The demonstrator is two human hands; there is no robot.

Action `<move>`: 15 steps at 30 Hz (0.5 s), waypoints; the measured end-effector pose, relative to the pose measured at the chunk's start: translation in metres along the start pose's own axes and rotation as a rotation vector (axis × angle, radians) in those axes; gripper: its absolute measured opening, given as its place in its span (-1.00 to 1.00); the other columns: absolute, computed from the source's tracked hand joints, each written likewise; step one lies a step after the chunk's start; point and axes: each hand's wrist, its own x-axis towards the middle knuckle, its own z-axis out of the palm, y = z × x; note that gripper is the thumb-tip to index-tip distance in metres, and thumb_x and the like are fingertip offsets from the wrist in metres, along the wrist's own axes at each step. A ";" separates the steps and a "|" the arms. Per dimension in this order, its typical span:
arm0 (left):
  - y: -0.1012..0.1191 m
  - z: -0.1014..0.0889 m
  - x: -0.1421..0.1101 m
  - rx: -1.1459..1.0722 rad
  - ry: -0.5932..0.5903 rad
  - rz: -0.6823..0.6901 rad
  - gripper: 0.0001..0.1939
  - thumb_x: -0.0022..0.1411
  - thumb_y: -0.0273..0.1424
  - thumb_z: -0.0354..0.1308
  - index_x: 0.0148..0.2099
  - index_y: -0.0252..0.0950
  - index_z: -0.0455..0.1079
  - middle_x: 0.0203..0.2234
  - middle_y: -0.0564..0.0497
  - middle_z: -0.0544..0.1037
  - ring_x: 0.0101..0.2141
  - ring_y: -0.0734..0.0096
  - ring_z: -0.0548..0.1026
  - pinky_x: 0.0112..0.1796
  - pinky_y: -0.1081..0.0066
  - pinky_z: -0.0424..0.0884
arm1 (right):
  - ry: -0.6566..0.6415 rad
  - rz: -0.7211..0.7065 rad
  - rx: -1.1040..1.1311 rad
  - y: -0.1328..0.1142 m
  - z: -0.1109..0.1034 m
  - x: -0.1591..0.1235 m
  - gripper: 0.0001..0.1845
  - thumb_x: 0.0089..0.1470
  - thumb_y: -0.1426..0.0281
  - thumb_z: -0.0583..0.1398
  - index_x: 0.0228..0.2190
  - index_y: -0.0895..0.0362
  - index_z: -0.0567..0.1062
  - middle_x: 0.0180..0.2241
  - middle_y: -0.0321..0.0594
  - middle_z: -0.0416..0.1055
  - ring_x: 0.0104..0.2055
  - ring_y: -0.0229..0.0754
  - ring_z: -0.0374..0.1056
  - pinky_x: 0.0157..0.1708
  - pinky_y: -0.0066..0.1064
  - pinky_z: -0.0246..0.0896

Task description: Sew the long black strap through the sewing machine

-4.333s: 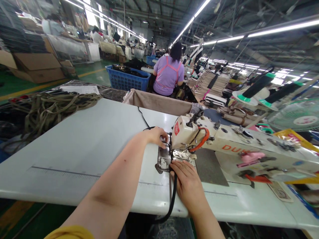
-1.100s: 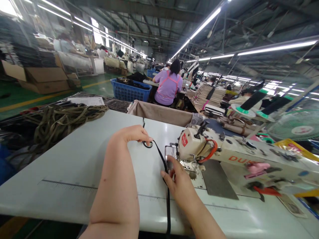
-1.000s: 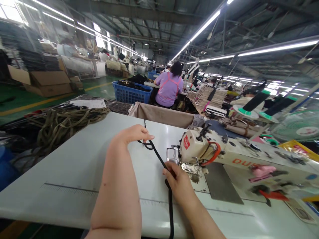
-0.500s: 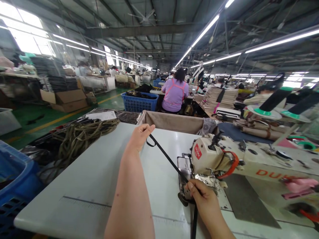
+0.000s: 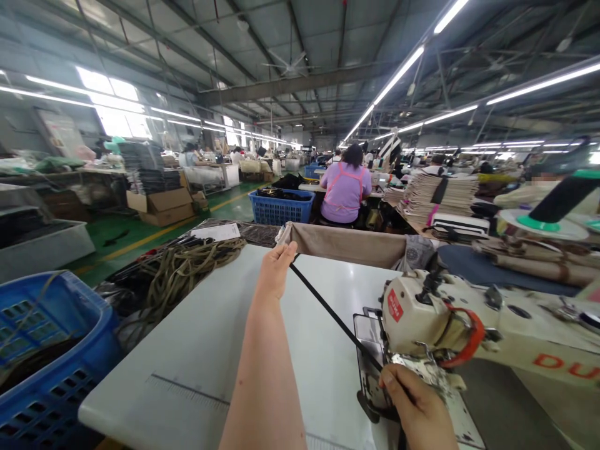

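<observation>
A narrow black strap runs taut and slanting between my two hands, above the pale sewing table. My left hand, at the far side of the tabletop, pinches the strap's upper end with thumb and fingers closed. Lower right, my right hand grips the strap in a closed pinch, close to the needle area of the sewing machine. Below that hand the strap carries on towards the table's near edge. The metal plate beside the machine's foot lies partly behind strap and hand.
Olive straps lie heaped left of the table, beside a blue basket. A beige fabric-lined bin borders the far edge. Beyond it sits a person in a purple top. Black thread cones stand at the right.
The view has swung left, so table and machine sit further right. Both hands still hold the strap stretched; the small loop seen by my left hand no longer shows.
</observation>
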 end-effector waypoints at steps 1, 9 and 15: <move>0.000 0.000 0.000 -0.030 0.030 0.029 -0.35 0.24 0.27 0.14 -0.48 -0.16 0.07 -0.55 0.08 0.17 -0.42 0.36 0.21 -0.33 0.34 0.26 | -0.014 -0.019 -0.028 0.004 -0.001 0.001 -0.43 0.26 -0.15 0.15 -0.47 0.04 0.54 -0.47 -0.23 0.49 -0.41 -0.11 0.38 -0.32 -0.36 0.32; 0.005 0.003 -0.001 -0.096 0.112 0.086 -0.37 0.28 0.25 0.09 -0.47 -0.16 0.07 -0.54 0.08 0.20 -0.42 0.37 0.24 -0.31 0.35 0.31 | -0.021 -0.073 -0.092 0.017 -0.001 0.004 -0.38 0.28 -0.22 0.12 -0.43 0.02 0.59 -0.42 -0.19 0.56 -0.37 -0.07 0.46 -0.37 -0.37 0.36; 0.003 0.002 0.000 -0.065 0.143 0.095 -0.38 0.30 0.23 0.09 -0.48 -0.16 0.07 -0.55 0.09 0.17 -0.42 0.36 0.24 -0.32 0.35 0.32 | -0.004 -0.095 -0.076 0.009 -0.001 0.005 -0.35 0.27 -0.25 0.12 -0.44 0.01 0.59 -0.43 -0.20 0.56 -0.38 -0.07 0.47 -0.33 -0.35 0.38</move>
